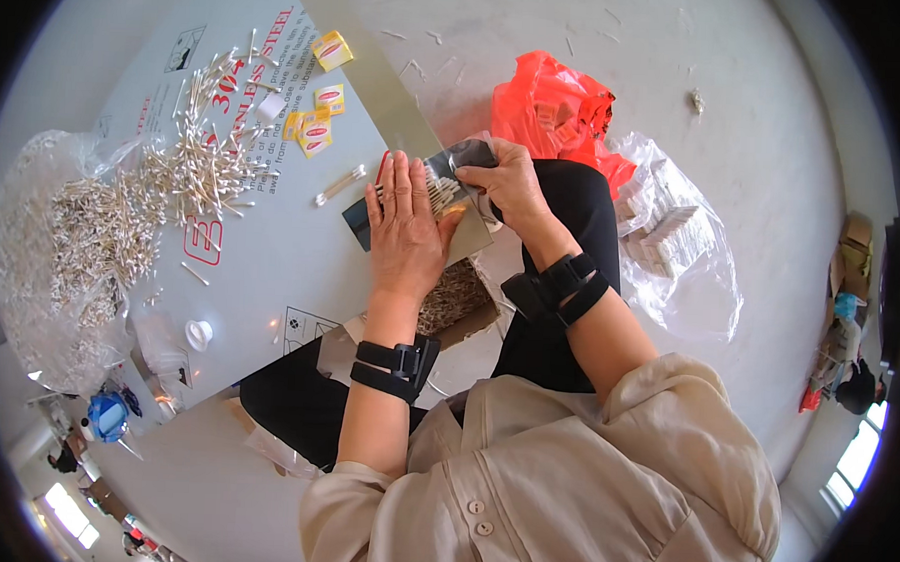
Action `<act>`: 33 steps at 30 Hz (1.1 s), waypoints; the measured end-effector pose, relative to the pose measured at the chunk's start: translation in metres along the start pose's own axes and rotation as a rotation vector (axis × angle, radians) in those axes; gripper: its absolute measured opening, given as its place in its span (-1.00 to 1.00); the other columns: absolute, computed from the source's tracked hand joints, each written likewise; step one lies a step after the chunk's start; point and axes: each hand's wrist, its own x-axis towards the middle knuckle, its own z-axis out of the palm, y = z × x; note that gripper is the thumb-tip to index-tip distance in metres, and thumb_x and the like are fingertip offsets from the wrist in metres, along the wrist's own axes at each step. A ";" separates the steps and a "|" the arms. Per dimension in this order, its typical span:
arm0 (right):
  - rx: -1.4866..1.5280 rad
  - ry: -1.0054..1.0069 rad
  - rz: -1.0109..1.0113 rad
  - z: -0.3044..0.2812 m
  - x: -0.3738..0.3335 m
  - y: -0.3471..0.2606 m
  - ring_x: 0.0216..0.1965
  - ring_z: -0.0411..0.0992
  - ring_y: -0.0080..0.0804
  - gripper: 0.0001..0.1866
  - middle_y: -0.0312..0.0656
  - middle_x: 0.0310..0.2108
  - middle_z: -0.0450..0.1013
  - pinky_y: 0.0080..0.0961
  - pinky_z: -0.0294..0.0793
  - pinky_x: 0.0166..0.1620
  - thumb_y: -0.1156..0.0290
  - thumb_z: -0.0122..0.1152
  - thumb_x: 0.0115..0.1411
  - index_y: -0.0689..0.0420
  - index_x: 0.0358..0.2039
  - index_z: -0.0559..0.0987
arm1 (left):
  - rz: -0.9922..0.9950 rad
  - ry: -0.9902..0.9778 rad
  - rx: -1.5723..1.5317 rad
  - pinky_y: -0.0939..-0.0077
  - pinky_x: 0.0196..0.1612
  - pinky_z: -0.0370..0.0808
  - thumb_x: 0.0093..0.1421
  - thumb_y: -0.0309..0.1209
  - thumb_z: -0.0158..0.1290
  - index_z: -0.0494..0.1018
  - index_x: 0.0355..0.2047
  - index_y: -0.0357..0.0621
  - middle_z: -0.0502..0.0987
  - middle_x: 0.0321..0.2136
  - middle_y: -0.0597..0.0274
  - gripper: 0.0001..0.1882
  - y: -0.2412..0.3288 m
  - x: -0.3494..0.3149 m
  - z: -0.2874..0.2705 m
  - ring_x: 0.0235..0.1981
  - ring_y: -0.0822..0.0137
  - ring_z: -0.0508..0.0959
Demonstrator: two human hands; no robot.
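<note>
My left hand (409,225) lies flat with its fingers stretched out over a layer of cotton swabs (439,193) at the table's near right corner. A dark flat plate (355,221) shows beside its fingers. My right hand (518,192) pinches a clear plastic bag (476,150) at the right end of those swabs. Whether any swabs are inside the bag, I cannot tell. A small bundle of swabs (340,185) lies left of my left fingers. Below the table corner, an open cardboard box (459,301) holds more swabs.
A big clear bag (84,258) spills loose swabs (201,163) across the table (262,265). Several small yellow boxes (316,135) lie farther back. A white cap (199,334) sits near the front edge. On the floor are a red bag (553,101) and a clear bag of white packs (675,237).
</note>
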 end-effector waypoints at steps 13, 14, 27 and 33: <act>-0.514 0.412 -0.305 0.014 0.000 0.003 -0.46 0.48 -0.26 -0.82 -0.11 -0.49 0.47 -0.34 0.50 -0.33 0.63 0.34 -0.13 0.27 -0.43 0.60 | 0.004 0.057 0.030 -0.08 0.38 -0.12 0.22 0.03 0.05 -0.02 0.31 -0.44 -0.02 0.34 -0.29 -0.08 0.008 0.007 0.009 0.39 -0.14 -0.03; -0.786 0.673 -0.625 0.019 -0.002 -0.001 -0.46 0.48 -0.11 -0.84 -0.04 -0.49 0.45 -0.25 0.51 -0.32 0.62 0.32 -0.14 0.26 -0.46 0.59 | -0.004 0.059 0.019 -0.08 0.38 -0.13 0.22 0.06 0.02 -0.03 0.31 -0.44 -0.03 0.34 -0.31 -0.07 0.006 0.007 0.010 0.39 -0.16 -0.04; -1.360 -0.161 -0.128 0.055 -0.011 -0.053 -0.32 0.57 0.01 -0.79 0.05 -0.42 0.56 -0.16 0.54 -0.26 0.35 0.12 0.06 0.19 -0.47 0.65 | -0.006 0.086 0.053 -0.03 0.40 -0.15 0.19 -0.12 0.00 -0.02 0.30 -0.45 -0.01 0.33 -0.34 -0.16 0.005 0.006 0.013 0.40 -0.18 -0.05; -1.246 -0.115 -0.161 0.043 0.006 -0.039 -0.40 0.52 0.07 -0.82 0.06 -0.53 0.52 -0.13 0.51 -0.32 0.38 0.18 -0.18 0.21 -0.57 0.61 | -0.015 0.098 0.021 -0.02 0.38 -0.09 0.14 -0.14 0.11 0.00 0.29 -0.45 0.03 0.31 -0.32 -0.12 0.010 0.006 0.010 0.38 -0.17 0.00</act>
